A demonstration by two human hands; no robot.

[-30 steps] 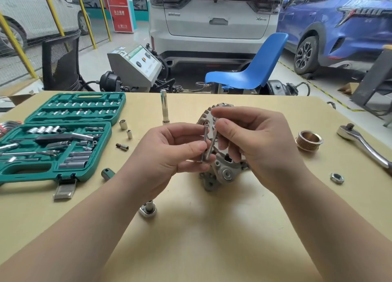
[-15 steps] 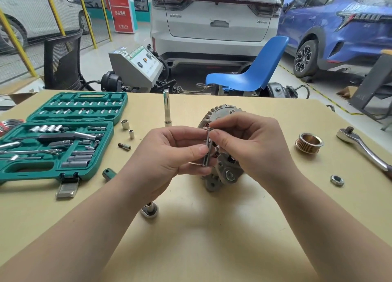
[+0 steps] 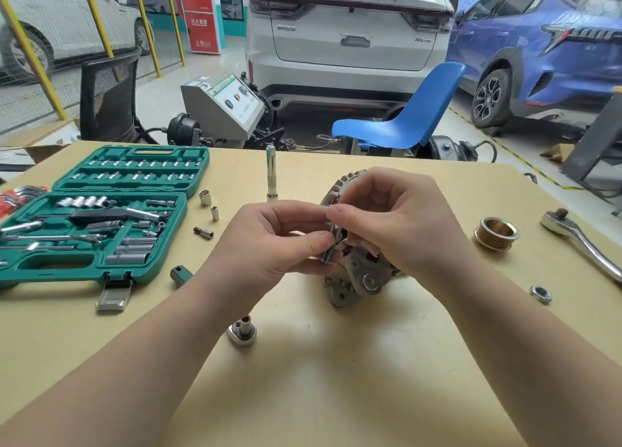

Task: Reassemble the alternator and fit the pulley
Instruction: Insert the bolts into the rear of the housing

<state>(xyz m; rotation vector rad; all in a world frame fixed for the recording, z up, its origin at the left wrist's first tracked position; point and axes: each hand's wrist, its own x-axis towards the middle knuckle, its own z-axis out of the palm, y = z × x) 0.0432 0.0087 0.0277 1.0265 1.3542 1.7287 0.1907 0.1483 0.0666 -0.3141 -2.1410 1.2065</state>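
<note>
Both hands meet just above the alternator (image 3: 356,278): the left hand (image 3: 269,244) pinches thin metal bolts (image 3: 329,246) between thumb and fingers, and the right hand (image 3: 397,224) pinches their upper ends. The alternator rests mid-table (image 3: 319,379). Right of it lie the pulley (image 3: 496,233), a nut (image 3: 541,294) and a ratchet (image 3: 579,241); left, a green socket case (image 3: 101,217).

Green socket case (image 3: 101,271), brass-coloured pulley (image 3: 496,233)

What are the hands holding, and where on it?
Long bolts: left hand pinches their lower shafts, right hand pinches the top ends, above the alternator.
</note>
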